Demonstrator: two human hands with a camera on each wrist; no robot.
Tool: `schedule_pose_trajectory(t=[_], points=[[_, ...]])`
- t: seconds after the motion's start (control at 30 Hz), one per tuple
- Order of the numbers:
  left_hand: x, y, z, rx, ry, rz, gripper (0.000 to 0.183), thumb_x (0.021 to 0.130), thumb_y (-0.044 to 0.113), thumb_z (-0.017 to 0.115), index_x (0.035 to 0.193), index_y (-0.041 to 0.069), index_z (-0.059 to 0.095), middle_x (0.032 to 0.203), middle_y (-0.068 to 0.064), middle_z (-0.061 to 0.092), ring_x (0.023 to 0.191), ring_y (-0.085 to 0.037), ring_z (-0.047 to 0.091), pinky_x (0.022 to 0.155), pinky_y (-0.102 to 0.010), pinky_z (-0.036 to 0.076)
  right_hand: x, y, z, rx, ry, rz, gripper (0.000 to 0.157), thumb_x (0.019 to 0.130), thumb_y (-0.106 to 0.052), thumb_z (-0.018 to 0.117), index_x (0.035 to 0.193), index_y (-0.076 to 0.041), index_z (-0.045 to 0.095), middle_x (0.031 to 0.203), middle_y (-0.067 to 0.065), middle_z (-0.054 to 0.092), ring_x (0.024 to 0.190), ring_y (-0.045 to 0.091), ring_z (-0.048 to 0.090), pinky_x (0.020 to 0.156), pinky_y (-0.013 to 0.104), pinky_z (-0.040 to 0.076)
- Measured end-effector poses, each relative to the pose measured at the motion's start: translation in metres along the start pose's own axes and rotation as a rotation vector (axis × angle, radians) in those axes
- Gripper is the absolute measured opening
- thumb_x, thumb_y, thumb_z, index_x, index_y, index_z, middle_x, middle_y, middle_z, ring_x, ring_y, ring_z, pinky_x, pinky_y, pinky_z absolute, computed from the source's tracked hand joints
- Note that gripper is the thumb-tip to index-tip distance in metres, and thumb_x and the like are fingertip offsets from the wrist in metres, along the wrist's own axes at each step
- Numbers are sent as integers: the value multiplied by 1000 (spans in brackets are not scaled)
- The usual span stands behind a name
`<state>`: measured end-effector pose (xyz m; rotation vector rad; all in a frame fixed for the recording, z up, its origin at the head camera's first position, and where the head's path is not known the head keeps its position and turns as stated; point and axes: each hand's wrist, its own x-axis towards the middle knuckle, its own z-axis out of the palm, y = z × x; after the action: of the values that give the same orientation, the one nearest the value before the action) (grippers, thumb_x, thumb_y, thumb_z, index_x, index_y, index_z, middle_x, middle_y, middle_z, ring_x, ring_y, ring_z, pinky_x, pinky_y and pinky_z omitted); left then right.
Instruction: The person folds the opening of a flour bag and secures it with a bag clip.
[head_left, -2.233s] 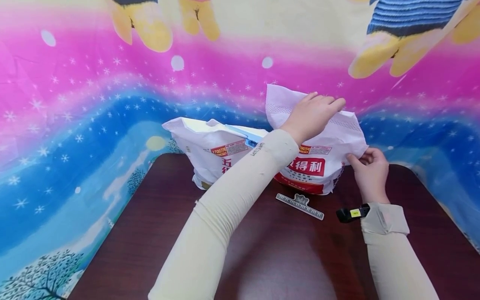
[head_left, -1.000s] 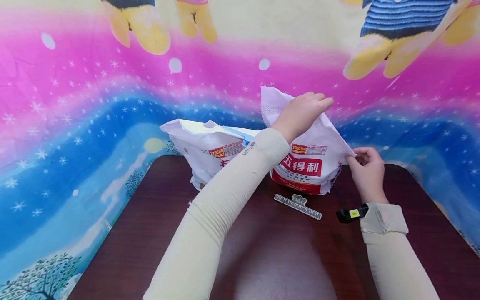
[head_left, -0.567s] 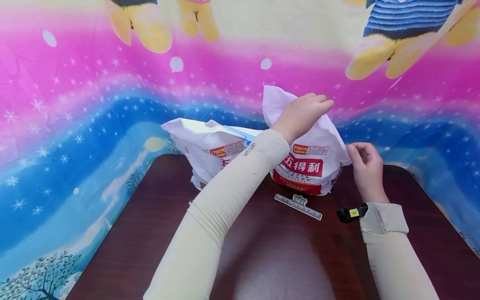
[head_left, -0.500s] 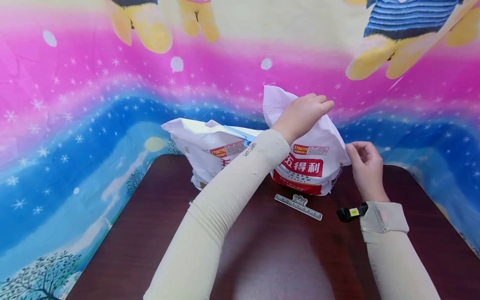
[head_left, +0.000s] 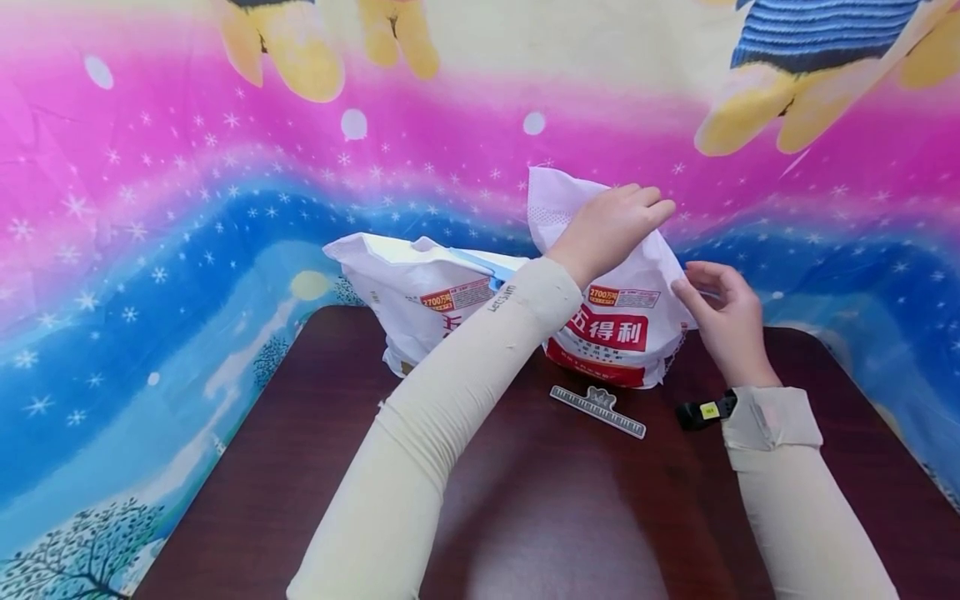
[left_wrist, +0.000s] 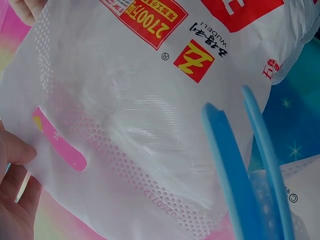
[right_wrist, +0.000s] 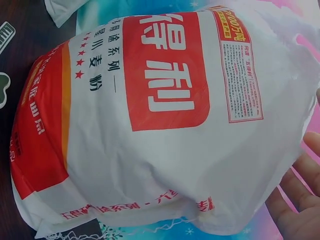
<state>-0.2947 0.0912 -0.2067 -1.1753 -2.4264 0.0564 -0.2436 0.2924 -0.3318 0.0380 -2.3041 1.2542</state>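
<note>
A white flour bag (head_left: 615, 300) with red Chinese print stands on the table, its top raised. My left hand (head_left: 611, 233) grips that bag's top edge; in the left wrist view the thumb of the left hand (left_wrist: 15, 175) lies near an oval handle hole, with fingers behind the bag. My right hand (head_left: 723, 312) is at the bag's right side, thumb and fingers spread apart beside its edge. In the right wrist view, the fingers of the right hand (right_wrist: 295, 200) look extended and partly behind the bag. A silver sealing clip (head_left: 597, 410) lies in front.
Left of it stands a second flour bag (head_left: 405, 287), its folded top held by a blue clip (head_left: 480, 264) and partly hidden by my left forearm. Both rest near the back of a dark wooden table (head_left: 540, 500). Behind hangs a colourful printed backdrop (head_left: 450, 158).
My right hand pinched the bag's right upper corner; it has since let go, moved up and inward, and its fingers have spread. That corner has folded in. My left hand keeps its grip.
</note>
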Motion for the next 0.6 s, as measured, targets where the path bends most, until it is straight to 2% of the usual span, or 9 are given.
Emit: schedule_pose_trajectory(t=[0.33,0.6], points=[[-1,0,3,35,23,3,37,106,24,54,143,23,52,143,7,54,133,-7,48,112,-17,32,8,-4,3,-41,-18,-40,56,95,-41,70,141,-10,59,134,13,61,116,13,57,93,18,49],[-1,-2,7,89,52,10,35,107,23,52,142,24,53,141,7,55,131,-8,49,114,-18,30,9,-5,5,-85,-40,-29,60,95,-46,69,139,-8,59,128,13,61,106,10,55,80,10,45]])
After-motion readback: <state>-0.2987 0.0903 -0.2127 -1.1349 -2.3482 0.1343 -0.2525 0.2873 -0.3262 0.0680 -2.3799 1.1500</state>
